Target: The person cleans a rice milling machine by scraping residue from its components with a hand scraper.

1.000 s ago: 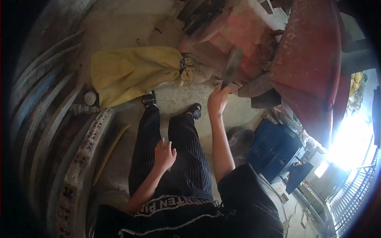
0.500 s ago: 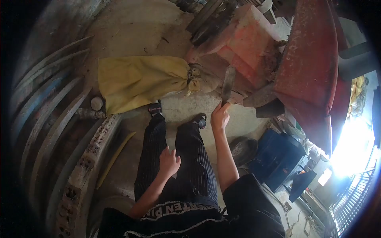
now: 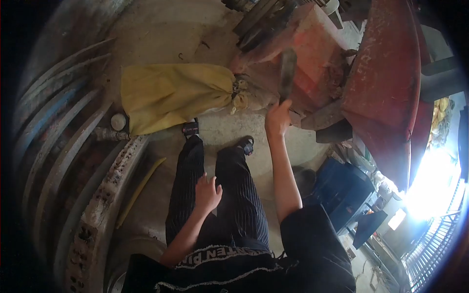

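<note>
My right hand [image 3: 278, 118] is closed round the handle of a flat, dark-bladed tool [image 3: 287, 73], held up before the pinkish-red block-like object [image 3: 312, 49]. The blade is slightly blurred and points away from me. My left hand [image 3: 208, 194] hangs over my striped trousers with its fingers apart and nothing in it. Beyond my feet a yellow sack [image 3: 171, 95] lies on the floor, its gathered neck [image 3: 239, 93] near the red object.
Curved slats [image 3: 73, 141] and a pitted beam [image 3: 105, 200] stand at the left, with a yellow strip [image 3: 141, 190] beside them. A large red metal body [image 3: 381, 83] rises at the right. Below it are a dark blue box [image 3: 339, 190] and a round dark pan [image 3: 304, 180].
My right hand has moved up and slightly right with the tool, whose blade now stands higher against the red object. My left hand has barely moved.
</note>
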`<action>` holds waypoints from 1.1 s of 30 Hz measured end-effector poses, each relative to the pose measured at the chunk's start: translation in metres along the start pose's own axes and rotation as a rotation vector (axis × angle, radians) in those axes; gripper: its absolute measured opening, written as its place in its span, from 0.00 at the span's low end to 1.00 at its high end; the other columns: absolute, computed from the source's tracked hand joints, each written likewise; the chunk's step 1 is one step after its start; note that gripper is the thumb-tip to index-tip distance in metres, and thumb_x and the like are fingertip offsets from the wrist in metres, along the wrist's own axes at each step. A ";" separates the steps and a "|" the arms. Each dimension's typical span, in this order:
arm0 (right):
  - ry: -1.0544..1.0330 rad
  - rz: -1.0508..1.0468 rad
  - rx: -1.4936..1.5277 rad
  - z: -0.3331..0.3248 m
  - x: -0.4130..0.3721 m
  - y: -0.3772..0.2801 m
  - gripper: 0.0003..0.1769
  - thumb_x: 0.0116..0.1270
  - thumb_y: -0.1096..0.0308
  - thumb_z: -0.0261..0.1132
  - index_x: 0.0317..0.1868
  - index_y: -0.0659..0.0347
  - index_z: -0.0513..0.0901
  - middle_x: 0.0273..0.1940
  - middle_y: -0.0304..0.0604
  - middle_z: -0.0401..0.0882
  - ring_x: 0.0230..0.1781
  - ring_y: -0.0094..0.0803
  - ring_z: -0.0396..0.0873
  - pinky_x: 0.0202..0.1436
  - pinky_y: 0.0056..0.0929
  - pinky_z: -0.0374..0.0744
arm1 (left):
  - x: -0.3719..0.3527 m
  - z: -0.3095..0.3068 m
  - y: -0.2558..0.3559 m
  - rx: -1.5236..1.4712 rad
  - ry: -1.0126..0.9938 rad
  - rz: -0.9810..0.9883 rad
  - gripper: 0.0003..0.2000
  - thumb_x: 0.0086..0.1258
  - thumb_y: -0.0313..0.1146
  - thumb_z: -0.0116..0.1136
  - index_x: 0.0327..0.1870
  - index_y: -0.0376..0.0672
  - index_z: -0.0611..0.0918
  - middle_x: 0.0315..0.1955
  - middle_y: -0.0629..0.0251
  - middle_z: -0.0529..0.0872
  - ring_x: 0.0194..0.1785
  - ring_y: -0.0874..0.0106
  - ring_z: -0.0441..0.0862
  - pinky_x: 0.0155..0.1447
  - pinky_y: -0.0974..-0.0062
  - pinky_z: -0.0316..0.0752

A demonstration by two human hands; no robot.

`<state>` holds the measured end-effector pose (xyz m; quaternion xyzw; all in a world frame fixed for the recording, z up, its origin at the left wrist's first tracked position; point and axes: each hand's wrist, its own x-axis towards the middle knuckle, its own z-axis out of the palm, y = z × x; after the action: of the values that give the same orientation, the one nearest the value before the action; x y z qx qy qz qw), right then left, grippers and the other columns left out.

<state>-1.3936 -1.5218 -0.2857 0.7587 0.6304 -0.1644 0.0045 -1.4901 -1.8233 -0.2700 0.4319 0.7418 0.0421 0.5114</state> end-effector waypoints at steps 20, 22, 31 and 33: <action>0.083 -0.211 -0.087 0.016 0.008 0.015 0.18 0.70 0.62 0.53 0.50 0.66 0.60 0.33 0.67 0.78 0.32 0.64 0.78 0.33 0.55 0.76 | 0.006 0.008 0.004 0.029 -0.023 -0.031 0.24 0.69 0.43 0.51 0.62 0.39 0.72 0.64 0.39 0.63 0.66 0.46 0.63 0.67 0.52 0.61; 0.024 -0.182 -0.115 0.004 0.014 0.005 0.16 0.69 0.63 0.54 0.48 0.66 0.63 0.36 0.65 0.78 0.35 0.62 0.78 0.37 0.54 0.76 | 0.007 0.010 0.004 0.000 0.049 -0.031 0.24 0.66 0.42 0.53 0.60 0.38 0.74 0.63 0.39 0.65 0.66 0.48 0.63 0.66 0.53 0.61; 0.070 -0.194 -0.115 0.020 -0.026 0.097 0.15 0.69 0.62 0.55 0.45 0.68 0.73 0.36 0.61 0.77 0.40 0.57 0.75 0.44 0.50 0.72 | 0.007 0.013 0.014 -0.031 0.066 -0.012 0.19 0.62 0.38 0.56 0.51 0.37 0.76 0.59 0.40 0.69 0.62 0.48 0.67 0.64 0.53 0.63; 0.098 -0.218 -0.050 0.036 -0.017 0.096 0.15 0.68 0.62 0.57 0.45 0.67 0.73 0.35 0.59 0.77 0.39 0.55 0.75 0.41 0.50 0.71 | 0.008 0.015 0.015 -0.064 0.104 0.000 0.18 0.61 0.37 0.56 0.49 0.37 0.77 0.59 0.40 0.69 0.62 0.49 0.67 0.64 0.53 0.63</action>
<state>-1.3128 -1.5653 -0.3348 0.6924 0.7125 -0.1109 -0.0255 -1.4699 -1.8142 -0.2752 0.4126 0.7656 0.0885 0.4856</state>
